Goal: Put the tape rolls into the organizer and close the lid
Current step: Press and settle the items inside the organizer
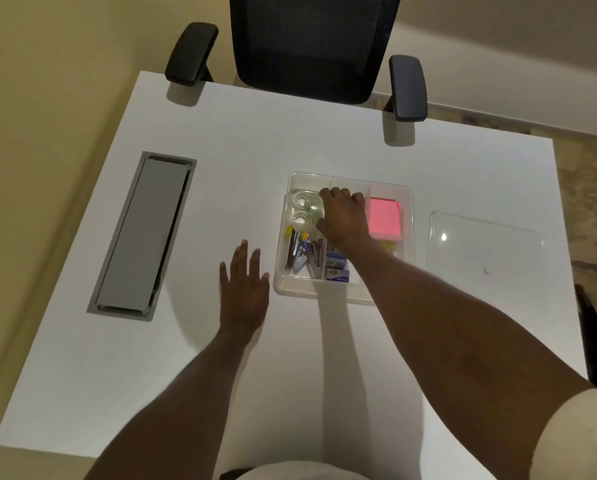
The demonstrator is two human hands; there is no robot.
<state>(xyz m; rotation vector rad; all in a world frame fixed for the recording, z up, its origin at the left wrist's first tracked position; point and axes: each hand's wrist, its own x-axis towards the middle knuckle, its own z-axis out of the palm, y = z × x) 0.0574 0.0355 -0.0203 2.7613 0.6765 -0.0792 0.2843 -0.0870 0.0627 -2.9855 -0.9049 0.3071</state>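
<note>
Three small clear tape rolls (303,208) with pale round cores lie close together in the far-left compartment of the clear plastic divided organizer (408,202), just to the left of the right hand's fingertips (326,194). They look glassy and catch the light; their edges blur into the box wall. The right hand (342,216) reaches into the open organizer, palm down, fingers curled over the middle compartment; whether they hold anything cannot be told. Just right of its knuckles lies a square pink sticky-note pad (385,218). Below the wrist, nearer the person, are metal staplers and clips (300,254) and blue staple boxes (337,268). The left hand (243,289) rests flat on the white table (324,140), fingers spread and empty, just beside the organizer's near-left corner. The clear flat lid (480,244) lies on the table right of the organizer, apart from it.
</note>
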